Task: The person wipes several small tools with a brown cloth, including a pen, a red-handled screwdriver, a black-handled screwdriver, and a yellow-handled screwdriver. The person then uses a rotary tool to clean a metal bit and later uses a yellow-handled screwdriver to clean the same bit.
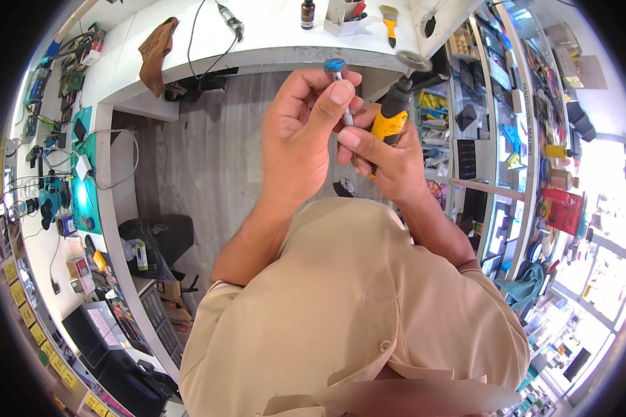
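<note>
My left hand [292, 149] pinches a slim precision screwdriver [334, 65] with a blue cap and a silver shaft. It stands nearly upright between thumb and fingers, cap at the top. Close by on the right, my right hand [402, 160] is wrapped round a yellow and black rotary tool [389, 124]. A thin round disc [414, 62] sits at the tool's upper end, apart from the screwdriver. My right thumb and fingertips reach the screwdriver's lower end; whether they grip it too, I cannot tell. Both hands are raised in front of my body, above the floor.
Ahead runs a white bench [271, 31] bearing a brown cloth [158, 52], a corded tool [229, 21], a small dark bottle [307, 14], a white tool holder [342, 19] and a yellow-handled brush [389, 26]. Glass shelving [490, 187] stands right; a dark seat [156, 240] stands left.
</note>
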### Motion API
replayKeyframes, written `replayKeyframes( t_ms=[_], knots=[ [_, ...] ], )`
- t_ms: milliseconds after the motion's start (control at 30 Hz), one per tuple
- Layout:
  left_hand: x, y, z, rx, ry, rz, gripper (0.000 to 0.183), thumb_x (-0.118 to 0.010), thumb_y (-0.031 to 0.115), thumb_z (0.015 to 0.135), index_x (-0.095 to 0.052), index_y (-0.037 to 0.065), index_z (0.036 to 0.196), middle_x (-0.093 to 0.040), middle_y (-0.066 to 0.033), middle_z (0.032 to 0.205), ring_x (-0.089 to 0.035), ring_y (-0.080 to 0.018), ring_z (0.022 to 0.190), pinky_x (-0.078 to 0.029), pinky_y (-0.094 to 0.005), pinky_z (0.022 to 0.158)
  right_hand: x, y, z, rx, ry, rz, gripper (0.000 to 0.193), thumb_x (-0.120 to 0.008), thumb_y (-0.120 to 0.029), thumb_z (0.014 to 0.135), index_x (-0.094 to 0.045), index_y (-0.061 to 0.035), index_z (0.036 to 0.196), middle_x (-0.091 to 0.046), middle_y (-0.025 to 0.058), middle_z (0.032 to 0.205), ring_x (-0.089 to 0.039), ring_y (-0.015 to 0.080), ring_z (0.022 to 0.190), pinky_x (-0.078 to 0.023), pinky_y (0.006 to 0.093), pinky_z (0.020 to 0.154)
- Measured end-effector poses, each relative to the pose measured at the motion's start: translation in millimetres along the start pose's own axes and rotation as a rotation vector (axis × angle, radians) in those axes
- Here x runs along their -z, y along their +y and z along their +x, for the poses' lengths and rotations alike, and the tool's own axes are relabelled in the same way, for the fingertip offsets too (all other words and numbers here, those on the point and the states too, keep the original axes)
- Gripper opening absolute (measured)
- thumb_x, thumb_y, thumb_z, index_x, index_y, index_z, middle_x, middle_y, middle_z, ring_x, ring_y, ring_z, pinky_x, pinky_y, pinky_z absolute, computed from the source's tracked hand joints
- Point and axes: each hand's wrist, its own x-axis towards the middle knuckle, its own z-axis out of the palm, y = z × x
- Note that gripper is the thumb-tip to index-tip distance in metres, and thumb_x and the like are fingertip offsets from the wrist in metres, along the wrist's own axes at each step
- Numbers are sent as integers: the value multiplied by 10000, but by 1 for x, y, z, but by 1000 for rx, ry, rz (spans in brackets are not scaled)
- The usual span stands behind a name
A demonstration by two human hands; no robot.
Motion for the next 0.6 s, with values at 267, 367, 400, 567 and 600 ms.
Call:
replayKeyframes(
  t_ms=[267, 367, 400, 567, 600],
  knots=[
    [-4, -8, 3, -28, 66, -56, 321, -703, 362, 1026, -647, 49, 1071, -690, -48, 1099, -640, -117, 921, -509, -291, 776, -1, -7, 0, 0, -27, -24, 161, -812, -158, 932, -732, -19, 950, -715, 54, 709, -522, 43, 533, -398, 209, 495],
    [-4, -7, 6, -49, 58, 34, 352, -681, 370, 1038, -668, 29, 1125, -695, -49, 1072, -633, -114, 872, -504, -285, 759, -2, -7, 1, 9, -17, -36, 162, -813, -161, 930, -720, -27, 936, -708, 52, 708, -532, 47, 540, -401, 211, 498],
    [-3, -6, 6, -45, 31, 11, 350, -672, 354, 1046, -675, 13, 1124, -701, -55, 1050, -629, -109, 825, -502, -272, 710, -2, -7, 1, 26, -4, -47, 164, -813, -161, 929, -715, -31, 932, -705, 51, 709, -536, 48, 543, -402, 211, 499],
    [-4, -2, 2, 68, -144, -121, 382, -620, 329, 1078, -686, -25, 1205, -699, -40, 971, -607, -100, 718, -493, -246, 579, 3, -6, 0, -23, 7, 100, 171, -812, -152, 927, -670, -59, 904, -682, 52, 708, -534, 57, 549, -399, 219, 501],
    [-5, -2, 0, 83, -127, -135, 376, -618, 332, 1078, -687, -19, 1195, -689, -33, 954, -599, -99, 712, -490, -250, 574, 5, -6, 0, -22, -6, 138, 174, -812, -148, 926, -662, -64, 900, -679, 53, 709, -533, 58, 549, -397, 221, 501]
  ],
)
